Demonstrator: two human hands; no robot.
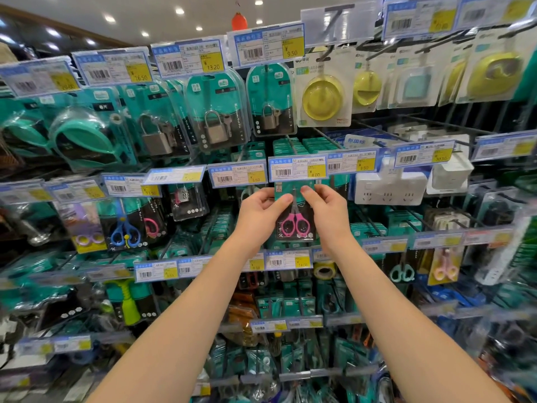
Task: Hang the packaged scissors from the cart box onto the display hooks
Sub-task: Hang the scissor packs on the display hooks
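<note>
Between both sets of pinching fingertips, the packaged pink scissors [295, 216] sat just under the price tag [297, 168], held by left hand [260, 210] and right hand [327, 209], seemingly mid-hanging, the hook itself hidden.

Price tag [297, 167] marked 4.00 jutting forward, scissors pack [295, 219] filling space under it, side tags [236, 175] just beside it, padlock packs [270, 103] above, open air in front.

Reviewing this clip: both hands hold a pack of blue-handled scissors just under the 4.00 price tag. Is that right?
Not quite. The head view shows pink handles, not blue, on the pack of scissors; the left hand and right hand do hold it just under the 4.00 price tag.
</note>
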